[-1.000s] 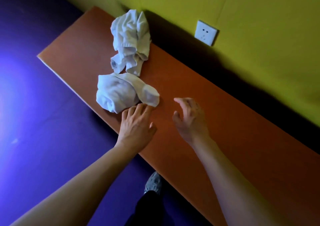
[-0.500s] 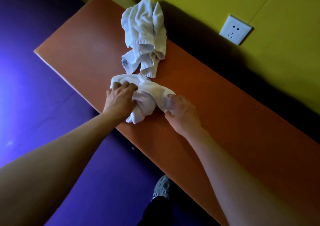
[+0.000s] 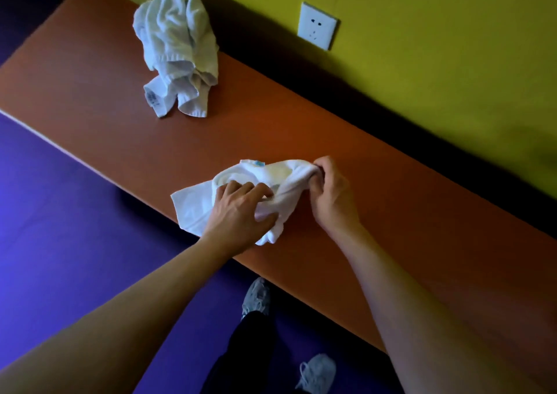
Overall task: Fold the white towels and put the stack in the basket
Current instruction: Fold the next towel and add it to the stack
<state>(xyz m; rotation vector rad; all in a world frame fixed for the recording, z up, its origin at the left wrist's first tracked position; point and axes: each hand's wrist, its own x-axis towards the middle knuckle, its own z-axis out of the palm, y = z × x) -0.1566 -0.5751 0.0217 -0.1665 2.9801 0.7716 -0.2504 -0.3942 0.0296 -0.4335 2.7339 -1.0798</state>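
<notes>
Head view, looking down over both forearms at a long orange desk (image 3: 376, 200) set against a yellow-green wall; at the far left end lies a crumpled white towel (image 3: 177, 52), bunched up against the wall and untouched, probably waiting its turn; nearer, at the front edge of the desk, sits the second white towel (image 3: 265, 173), also rumpled, one flat corner spilling leftward past the edge; the left hand (image 3: 241, 209) lies on top of it with fingers curled into the cloth, seemingly pinning the bulk down so it cannot slide; the right hand (image 3: 328, 188) has its fingers closed round the towel's right end, pinching a gathered bit, likely hunting for a hem or corner to draw outward; pulled apart from those two holds, the cloth should open flat for folding; a white wall socket (image 3: 317, 25) sits above the desk; no basket shows, and no fold has been made yet.
</notes>
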